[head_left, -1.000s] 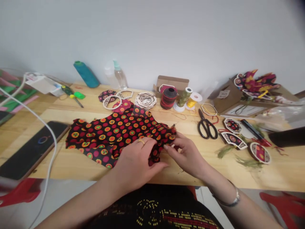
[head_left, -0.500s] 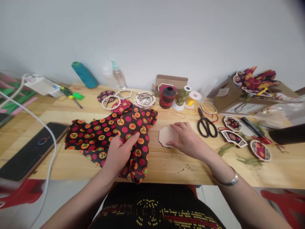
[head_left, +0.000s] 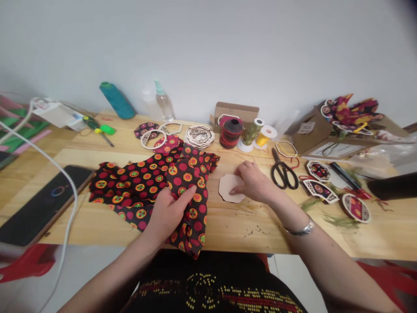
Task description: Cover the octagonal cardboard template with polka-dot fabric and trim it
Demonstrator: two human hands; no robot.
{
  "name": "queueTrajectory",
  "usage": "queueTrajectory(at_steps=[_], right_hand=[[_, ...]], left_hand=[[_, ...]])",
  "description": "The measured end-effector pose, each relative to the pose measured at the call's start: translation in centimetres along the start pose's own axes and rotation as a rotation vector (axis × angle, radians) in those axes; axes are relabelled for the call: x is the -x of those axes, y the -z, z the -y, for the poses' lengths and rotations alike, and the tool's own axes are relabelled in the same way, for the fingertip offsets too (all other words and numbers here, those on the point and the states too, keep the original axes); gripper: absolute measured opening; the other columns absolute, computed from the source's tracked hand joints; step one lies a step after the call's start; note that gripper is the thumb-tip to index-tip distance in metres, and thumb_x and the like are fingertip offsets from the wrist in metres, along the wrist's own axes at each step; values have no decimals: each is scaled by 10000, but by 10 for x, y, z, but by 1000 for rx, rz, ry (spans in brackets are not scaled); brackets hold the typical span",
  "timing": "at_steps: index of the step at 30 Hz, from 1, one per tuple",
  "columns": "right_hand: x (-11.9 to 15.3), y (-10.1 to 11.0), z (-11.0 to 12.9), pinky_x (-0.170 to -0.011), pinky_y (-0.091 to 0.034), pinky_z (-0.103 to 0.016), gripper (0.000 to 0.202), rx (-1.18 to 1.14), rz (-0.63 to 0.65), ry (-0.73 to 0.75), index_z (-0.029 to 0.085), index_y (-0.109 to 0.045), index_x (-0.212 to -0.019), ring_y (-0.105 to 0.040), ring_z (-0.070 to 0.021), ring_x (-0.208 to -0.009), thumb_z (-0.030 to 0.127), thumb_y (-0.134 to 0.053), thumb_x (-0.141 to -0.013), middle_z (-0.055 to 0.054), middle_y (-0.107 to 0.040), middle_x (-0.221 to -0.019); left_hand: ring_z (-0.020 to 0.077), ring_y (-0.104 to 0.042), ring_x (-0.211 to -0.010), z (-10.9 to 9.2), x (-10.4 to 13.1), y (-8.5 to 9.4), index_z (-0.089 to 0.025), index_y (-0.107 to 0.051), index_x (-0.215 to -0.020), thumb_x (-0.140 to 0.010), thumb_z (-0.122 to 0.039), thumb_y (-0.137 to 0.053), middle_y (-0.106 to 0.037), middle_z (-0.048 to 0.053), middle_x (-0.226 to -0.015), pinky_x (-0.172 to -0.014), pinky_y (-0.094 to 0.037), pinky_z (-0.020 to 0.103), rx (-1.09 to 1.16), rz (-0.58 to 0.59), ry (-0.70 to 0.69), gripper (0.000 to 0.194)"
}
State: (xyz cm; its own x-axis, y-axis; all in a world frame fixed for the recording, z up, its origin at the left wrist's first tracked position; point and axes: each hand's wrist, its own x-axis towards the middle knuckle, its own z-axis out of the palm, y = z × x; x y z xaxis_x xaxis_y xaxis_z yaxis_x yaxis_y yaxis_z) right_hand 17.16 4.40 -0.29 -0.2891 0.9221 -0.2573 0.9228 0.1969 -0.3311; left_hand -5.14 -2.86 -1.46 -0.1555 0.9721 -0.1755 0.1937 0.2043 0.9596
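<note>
"Pale wall [head_left: 202, 52] at the back, wooden table [head_left: 130, 232] in front. Where's the patterned cloth [head_left: 156, 169]?"

"Bunched on the table, with one end folded over towards the person."

"And the left hand [head_left: 171, 213]?"

"On that folded end. Its thumb lies along the top and its other fingers are mostly hidden, closed on the fabric."

"What about the right hand [head_left: 252, 182]?"

"Right of the cloth, at a pale flat piece [head_left: 227, 187] with notched corners. The thumb touches its face, and the fingers are part open, curved around its far right side. I can't tell how firmly they press."

"What else is around the cloth?"

"Phone [head_left: 45, 206] just to its left, black-handled scissors [head_left: 284, 174] well to its right. Beyond it are stacked cut-out frames [head_left: 199, 137], and beyond its right end, a red and black thread spool [head_left: 231, 134]."
</note>
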Motion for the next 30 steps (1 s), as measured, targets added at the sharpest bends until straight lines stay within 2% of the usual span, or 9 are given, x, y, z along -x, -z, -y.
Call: queueTrajectory(at_steps=[5, 9, 12, 16, 18, 21, 23, 26, 30], right_hand=[[-1, -2, -1, -797, -446, -367, 428, 5, -31, -41, 169, -580, -885, -521, -269, -975, 335, -832, -582, -92, -563, -991], [2, 0, 2, -679, -441, -337, 404, 0, -4, -120, 173, -566, -885, -587, -254, -844, 350, -807, -613, -80, -610, -896], [5, 1, 4, -621, -423, -319, 451, -42, 21, -169, 177, -570, -976, -613, -257, -797, 352, -792, -625, -74, -648, -854], [7, 0, -1, -686, -443, -344, 690, -177, -31, -184, 148, -509, -1242, -623, -262, -860, 308, -780, -628, -94, -675, -949], [7, 0, -6, -684, -448, -338, 595, -298, -31, -166, 140, -558, -1223, -623, -230, -812, 291, -732, -675, -80, -681, -901], [8, 1, -11, -617, -432, -303, 233, -509, 12, -127, 147, -696, -925, -598, -181, -704, 256, -643, -725, -52, -675, -768], [11, 3, -15, -567, -408, -282, 135, -587, 27, -119, 148, -689, -751, -561, -155, -629, 266, -629, -724, -31, -646, -675], [19, 8, -27, -535, -391, -264, 211, -687, -4, -96, 155, -639, -650, -516, -129, -567, 354, -649, -720, -1, -603, -599], [36, 21, -55, -599, -465, -288, 320, -1005, -148, -79, 168, -633, -708, -577, -152, -622, 474, -720, -670, -20, -653, -674]], left_hand=[[271, -672, -944, -1, 0, 1, -186, -709, -791, -762, -435, -673, -757, 45, -969, -898, -505, 398, 6, 1, -13, 254], [269, -675, -937, 1, 0, 1, -190, -707, -772, -769, -430, -667, -760, 42, -950, -896, -508, 397, -1, 14, -25, 243], [276, -675, -942, 2, 0, 1, -188, -710, -787, -768, -430, -664, -758, 48, -963, -889, -512, 403, -1, 8, -32, 247], [278, -675, -938, 3, -1, 1, -184, -708, -785, -771, -432, -658, -758, 55, -961, -888, -513, 409, -18, 7, -35, 253], [275, -674, -938, 2, 0, 1, -187, -707, -790, -772, -433, -656, -757, 50, -963, -885, -514, 401, -35, -4, -46, 252], [263, -670, -936, 0, 0, 3, -199, -701, -780, -788, -428, -638, -754, 36, -961, -889, -512, 383, -112, -24, -88, 237], [253, -665, -938, -1, -1, 5, -204, -693, -803, -806, -411, -619, -746, 31, -962, -898, -507, 378, -193, -42, -154, 219], [246, -655, -956, -2, -2, 4, -197, -679, -880, -823, -345, -601, -726, 50, -992, -911, -503, 400, -352, -22, -347, 177], [262, -577, -1148, -5, 3, -11, -174, -660, -1006, -825, -223, -556, -657, 112, -1188, -964, -478, 467, -506, 188, -667, 215]])
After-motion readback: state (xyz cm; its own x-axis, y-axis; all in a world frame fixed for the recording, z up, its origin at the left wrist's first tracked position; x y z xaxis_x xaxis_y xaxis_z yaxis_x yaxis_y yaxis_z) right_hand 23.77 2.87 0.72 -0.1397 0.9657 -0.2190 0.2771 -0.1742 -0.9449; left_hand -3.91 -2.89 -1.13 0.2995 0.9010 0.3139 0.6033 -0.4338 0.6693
